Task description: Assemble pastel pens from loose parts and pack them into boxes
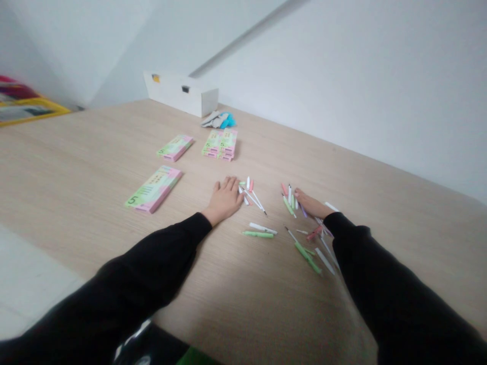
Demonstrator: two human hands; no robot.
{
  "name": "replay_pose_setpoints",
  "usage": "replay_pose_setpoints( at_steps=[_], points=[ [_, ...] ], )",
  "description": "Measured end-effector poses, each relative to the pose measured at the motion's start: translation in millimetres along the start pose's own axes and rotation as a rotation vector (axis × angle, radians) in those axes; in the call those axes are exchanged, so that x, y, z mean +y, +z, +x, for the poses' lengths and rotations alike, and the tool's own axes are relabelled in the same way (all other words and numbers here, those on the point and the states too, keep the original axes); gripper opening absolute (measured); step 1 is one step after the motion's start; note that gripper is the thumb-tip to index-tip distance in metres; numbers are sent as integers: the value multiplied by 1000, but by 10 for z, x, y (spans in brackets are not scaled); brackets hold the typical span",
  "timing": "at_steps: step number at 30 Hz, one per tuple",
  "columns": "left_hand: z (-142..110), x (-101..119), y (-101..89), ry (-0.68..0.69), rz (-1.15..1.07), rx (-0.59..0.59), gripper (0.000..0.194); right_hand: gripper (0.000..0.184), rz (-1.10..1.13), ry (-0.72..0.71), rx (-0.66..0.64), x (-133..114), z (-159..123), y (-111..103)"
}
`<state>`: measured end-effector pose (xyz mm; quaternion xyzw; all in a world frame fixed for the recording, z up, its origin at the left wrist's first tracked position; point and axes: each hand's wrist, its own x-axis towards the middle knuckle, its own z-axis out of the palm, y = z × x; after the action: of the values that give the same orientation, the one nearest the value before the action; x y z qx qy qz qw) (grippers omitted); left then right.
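Palm down on the table, my left hand has its fingers stretched out and holds nothing. Its fingertips border a loose cluster of pen parts with white pen refills and a pink piece. My right hand rests on its edge, fingers extended, beside another cluster with a green pen barrel; its far fingers are partly hidden. Beneath the right wrist lie more pen parts, among them a red piece. Nearer to me are a long green barrel and a white piece above a green one.
Pink and green flat boxes marked 5 lie at left, one near and one farther. Stacked boxes stand behind my left hand. Beyond them are crumpled grey and blue material and a long white box near the wall.
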<state>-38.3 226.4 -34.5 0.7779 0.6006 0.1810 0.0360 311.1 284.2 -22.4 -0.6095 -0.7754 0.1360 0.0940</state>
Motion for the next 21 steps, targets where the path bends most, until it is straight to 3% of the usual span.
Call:
replay_pose_setpoints(
  at_steps=[6, 14, 17, 21],
  points=[
    [-4, -5, -11, 15, -25, -1, 57, 72, 29, 85, -58, -88, -45, -68],
    [87, -140, -99, -19, -76, 56, 42, 62, 25, 144, 129, -273, -159, -284],
    [142, -270, -148, -19, -110, 54, 41, 55, 32, 62, 176, -555, -307, -424],
    [180, -394, -169, 15, -172, 50, 32, 37, 239, -187, 191, -1329, -761, -774]
  ],
)
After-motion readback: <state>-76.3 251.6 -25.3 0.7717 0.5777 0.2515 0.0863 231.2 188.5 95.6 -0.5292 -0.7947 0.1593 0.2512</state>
